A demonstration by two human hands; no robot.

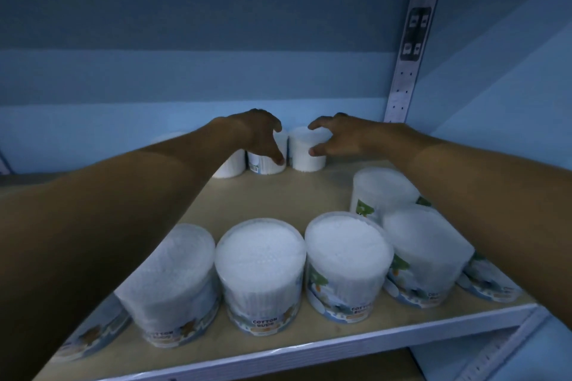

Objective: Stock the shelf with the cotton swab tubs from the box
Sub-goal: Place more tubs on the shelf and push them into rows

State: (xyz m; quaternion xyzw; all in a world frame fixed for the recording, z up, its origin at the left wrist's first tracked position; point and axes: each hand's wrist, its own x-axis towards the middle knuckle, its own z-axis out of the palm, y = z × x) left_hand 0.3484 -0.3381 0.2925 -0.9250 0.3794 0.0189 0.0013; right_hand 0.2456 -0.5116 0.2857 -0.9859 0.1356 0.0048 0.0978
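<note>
Left forearm [108, 210] hides rear tub [230, 165]; labels blurred.

Looks like a shop or stockroom, retail-type shelving. Metal upright [414, 37] w/ rows of punched holes at right, a dark clip fitting on it, plain blue back panel [185, 40] behind. Shelf board [278, 195] is light wood-look w/ a pale metal front edge. Many identical clear tubs of cotton buds [260, 269] lined up along the front, labels facing out, "COTTON BUDS" readable on some; a few more tubs at the back [306, 148]. Same product repeated in rows = merchandise on display. Lighting dim, bluish.
</note>
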